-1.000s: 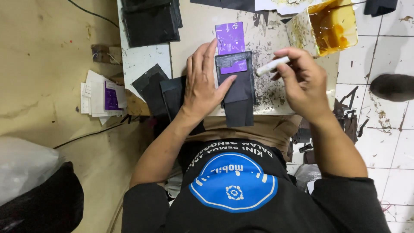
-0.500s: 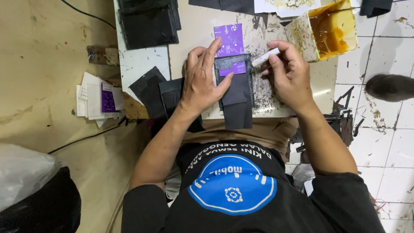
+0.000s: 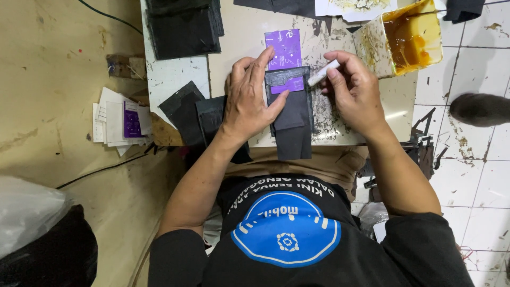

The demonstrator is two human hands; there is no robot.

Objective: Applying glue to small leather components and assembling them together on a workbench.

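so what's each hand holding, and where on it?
Right hand pinches a small white stick by its near end. Left hand grips nothing; it presses flat on the black piece.

Matt black leather-like panel (image 3: 291, 114), glossy purple card (image 3: 283, 49), glue-smeared worktop (image 3: 239, 37), stained plastic tub (image 3: 406, 34)

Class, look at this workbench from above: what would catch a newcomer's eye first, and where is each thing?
At the middle of the bench, the left hand presses a black strip flat over a purple card, while the right hand holds a white stick at the strip's top right edge. At the far right corner stands an open tin of amber glue. A stack of black sheets lies at the far left.
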